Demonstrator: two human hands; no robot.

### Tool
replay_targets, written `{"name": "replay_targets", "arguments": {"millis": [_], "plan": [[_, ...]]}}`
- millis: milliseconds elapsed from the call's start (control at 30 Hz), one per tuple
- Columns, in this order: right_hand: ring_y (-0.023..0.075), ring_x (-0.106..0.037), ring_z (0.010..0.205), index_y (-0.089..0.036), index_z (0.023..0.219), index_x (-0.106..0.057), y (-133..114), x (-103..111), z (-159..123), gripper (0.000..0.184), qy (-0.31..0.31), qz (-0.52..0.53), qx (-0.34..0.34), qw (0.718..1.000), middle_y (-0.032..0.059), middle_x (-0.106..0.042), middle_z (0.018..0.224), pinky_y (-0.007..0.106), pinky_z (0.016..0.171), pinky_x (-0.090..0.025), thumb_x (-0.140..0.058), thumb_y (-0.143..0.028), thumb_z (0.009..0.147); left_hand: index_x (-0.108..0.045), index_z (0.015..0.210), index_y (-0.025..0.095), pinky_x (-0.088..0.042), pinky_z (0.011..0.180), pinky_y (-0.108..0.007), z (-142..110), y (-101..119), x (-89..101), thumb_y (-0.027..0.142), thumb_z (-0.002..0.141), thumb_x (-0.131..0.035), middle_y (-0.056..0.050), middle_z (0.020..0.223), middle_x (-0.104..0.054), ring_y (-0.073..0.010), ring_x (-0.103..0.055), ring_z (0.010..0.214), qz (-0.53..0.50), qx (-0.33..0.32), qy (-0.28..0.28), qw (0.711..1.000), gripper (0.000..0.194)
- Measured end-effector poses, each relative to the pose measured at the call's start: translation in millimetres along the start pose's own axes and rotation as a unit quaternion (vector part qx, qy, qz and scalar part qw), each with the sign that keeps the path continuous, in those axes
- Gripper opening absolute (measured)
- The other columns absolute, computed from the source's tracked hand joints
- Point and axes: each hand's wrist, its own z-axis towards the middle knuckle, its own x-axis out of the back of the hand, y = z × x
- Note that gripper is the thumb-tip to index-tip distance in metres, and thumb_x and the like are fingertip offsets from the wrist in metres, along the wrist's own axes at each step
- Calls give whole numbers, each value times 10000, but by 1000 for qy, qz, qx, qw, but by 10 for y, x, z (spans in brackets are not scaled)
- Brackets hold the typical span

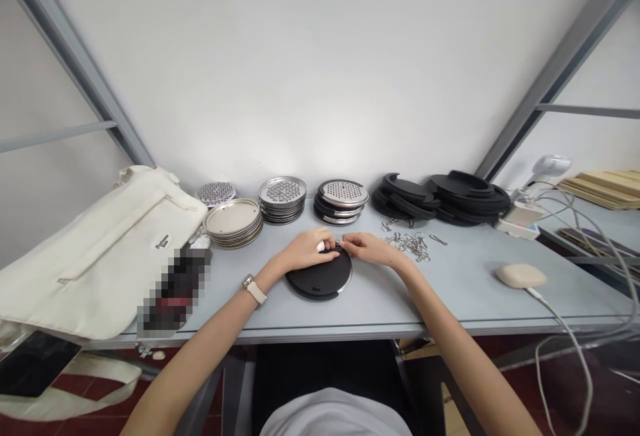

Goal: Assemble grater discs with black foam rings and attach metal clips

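Observation:
A round black lid with a metal rim lies flat on the grey table in front of me. My left hand, with a watch on the wrist, rests on the lid's far edge. My right hand meets it there, fingertips pinched on a small metal part at the rim that is too small to make out. A loose pile of small metal clips lies just right of my right hand.
Along the wall stand stacks of plain metal discs, perforated metal discs, black-rimmed perforated discs and black rings. A white cloth bag lies at left. A beige mouse-shaped device with cable lies at right.

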Motion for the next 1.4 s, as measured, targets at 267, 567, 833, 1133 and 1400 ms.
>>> {"name": "replay_targets", "arguments": {"millis": [267, 567, 833, 1133, 1400], "plan": [[122, -457, 590, -194, 699, -469, -97, 1, -37, 251, -54, 31, -3, 998, -34, -486, 608, 253, 613, -378, -387, -359, 870, -535, 826, 193, -375, 639, -241, -15, 47, 37, 305, 787, -580, 19, 790, -555, -129, -510, 690, 56, -11, -33, 998, 127], [114, -436, 552, -188, 620, -458, -41, -7, -5, 277, -76, 37, 8, 996, -32, -480, 563, 248, 597, -362, -366, -320, 844, -519, 988, 196, -357, 609, -260, -30, 78, -4, 392, 851, -537, -19, 913, -560, -149, -532, 712, 153, -23, -11, 988, 239], [98, -376, 513, -186, 559, -434, -38, -4, -11, 250, -79, 30, -6, 996, -43, -435, 524, 239, 538, -317, -387, -277, 788, -577, 1000, 205, -393, 636, -266, -39, 73, 5, 413, 885, -505, -38, 995, -551, -140, -552, 707, 149, -35, -27, 988, 249], [106, -412, 511, -182, 568, -470, -92, 16, -24, 287, -89, 37, -21, 995, -30, -474, 519, 250, 560, -341, -382, -312, 808, -594, 1060, 215, -415, 666, -262, -18, 47, -18, 387, 884, -506, -34, 995, -554, -138, -561, 722, 125, -36, -33, 991, 262], [112, -444, 523, -180, 579, -486, -69, 17, -32, 281, -99, 43, -19, 994, -21, -503, 534, 250, 571, -364, -393, -313, 809, -593, 1047, 212, -426, 694, -265, -2, 40, -31, 357, 867, -521, -38, 997, -567, -153, -579, 771, 114, -31, -26, 993, 242]]}}
